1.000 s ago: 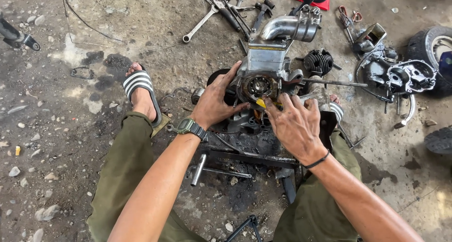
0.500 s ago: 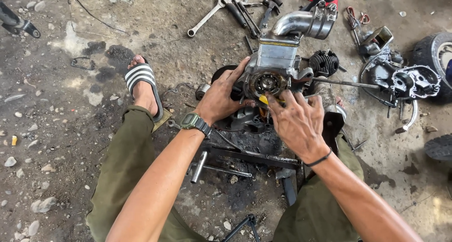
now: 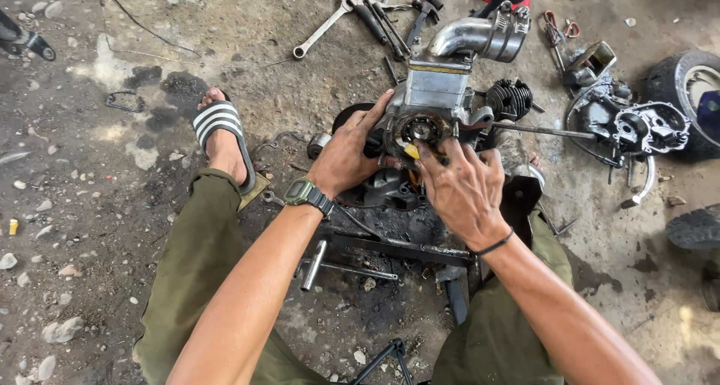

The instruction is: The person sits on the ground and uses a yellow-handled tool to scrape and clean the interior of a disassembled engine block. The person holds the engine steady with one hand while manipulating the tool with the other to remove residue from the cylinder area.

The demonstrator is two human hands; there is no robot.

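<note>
A greasy small engine [image 3: 435, 92] stands on a black metal frame [image 3: 390, 242] on the concrete floor between my knees. My left hand [image 3: 349, 152], with a green watch on the wrist, grips the engine's left side. My right hand [image 3: 465, 186] rests against the round open bearing housing [image 3: 418, 128] and pinches a small yellow piece [image 3: 412, 151] at its lower edge. A silver exhaust pipe [image 3: 480, 36] rises from the engine's top.
Wrenches [image 3: 330, 21] and other hand tools lie at the top. A black finned cylinder [image 3: 510, 98], a crankcase cover [image 3: 637, 126] and tyres [image 3: 686, 85] sit to the right. My sandalled foot [image 3: 221, 130] rests left of the engine. Stones litter the left floor.
Both hands stay on the engine; my right hand has slid slightly toward the bearing housing with the yellow piece. The view has shifted a little.
</note>
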